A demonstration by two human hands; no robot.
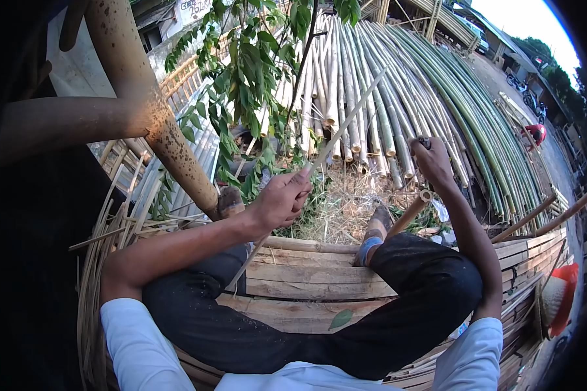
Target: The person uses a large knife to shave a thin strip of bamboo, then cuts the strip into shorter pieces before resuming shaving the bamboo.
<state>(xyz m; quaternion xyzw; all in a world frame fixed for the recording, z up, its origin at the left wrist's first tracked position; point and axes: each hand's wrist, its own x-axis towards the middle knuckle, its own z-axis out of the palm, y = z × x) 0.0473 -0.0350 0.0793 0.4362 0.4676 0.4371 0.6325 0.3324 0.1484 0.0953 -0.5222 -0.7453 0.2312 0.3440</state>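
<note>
My left hand (282, 203) is closed around a long, thin bamboo strip (351, 117). The strip slants from the upper right, through my fist, down past my left knee. My right hand (432, 163), raised over my right knee, is closed on a dark handle (425, 142) whose end pokes out above the fingers. The rest of that tool is hidden, so its kind cannot be made out. Below this hand, apart from it, is the cut end of a bamboo pole (411, 214). The strip and the right hand do not touch.
I sit on a bamboo slat platform (306, 272) with a leaf (341, 318) on it. A thick bamboo post (176, 153) and leafy branches (248, 72) stand ahead left. Many bamboo poles (398, 91) lie beyond my feet. Loose strips (104, 260) are at left, a red-and-white object (559, 300) at right.
</note>
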